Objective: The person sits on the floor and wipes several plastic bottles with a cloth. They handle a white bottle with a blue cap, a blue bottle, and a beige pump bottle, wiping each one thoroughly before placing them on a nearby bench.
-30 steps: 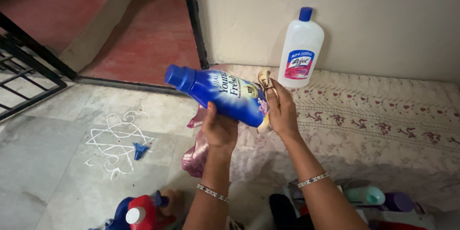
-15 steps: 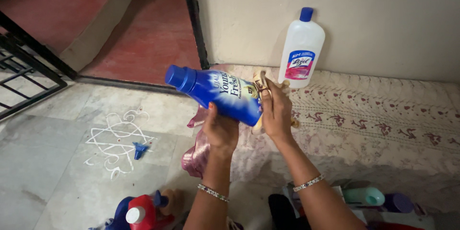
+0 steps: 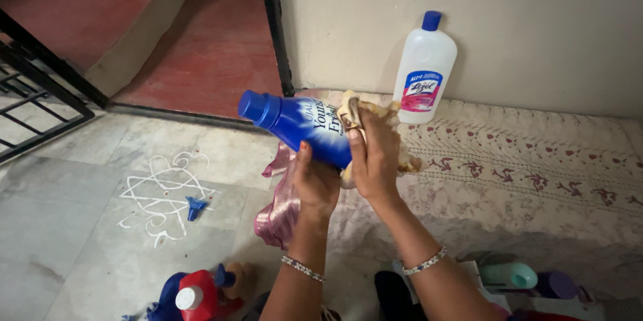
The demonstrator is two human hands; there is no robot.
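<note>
Hands (image 3: 315, 184) on blue bottle (image 3: 301, 127) (cream cloth (image 3: 351, 110) against it)

We see a blue bottle (image 3: 305, 127) with a blue cap, tipped on its side so the cap points up and to the left. It is held up in the air. A small tan cloth (image 3: 355, 115) is pressed on its label, all bunched up.

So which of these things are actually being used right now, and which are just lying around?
In use:
left hand
right hand
blue plastic bottle with blue cap
crumpled beige cloth

Lying about:
white plastic bottle with blue cap
shiny pink fabric
red-capped container
small blue nozzle
</note>
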